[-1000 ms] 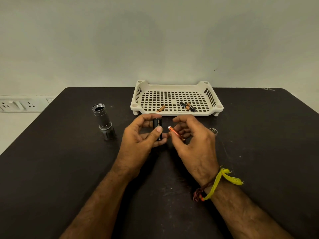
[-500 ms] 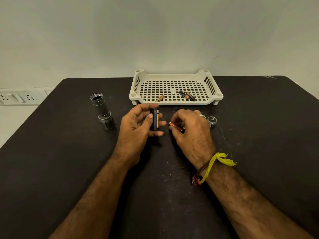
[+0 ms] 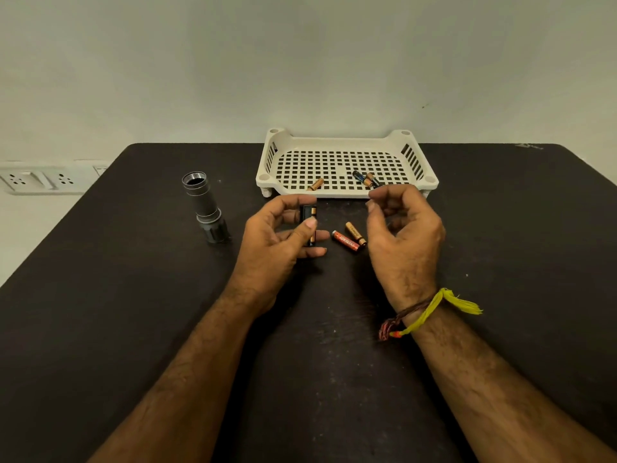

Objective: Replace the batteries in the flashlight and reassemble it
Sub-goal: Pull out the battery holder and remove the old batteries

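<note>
— While the left hand (image 3: 277, 242) keeps its grip closed on the battery holder (image 3: 309, 225) at frame centre, why is it upright?
— Likely so its open slots face the right hand (image 3: 400, 235), whose grip is empty, fingers loosely curled.
— And the cells?
— Two loose batteries (image 3: 349, 237) lie on the dark surface (image 3: 133, 295) between the hands, within easy reach; three more sit in the white tray (image 3: 347, 142) behind.
— The flashlight body (image 3: 205, 207)?
— Centre left, standing head-down, threaded end up, ready to take the holder.
</note>
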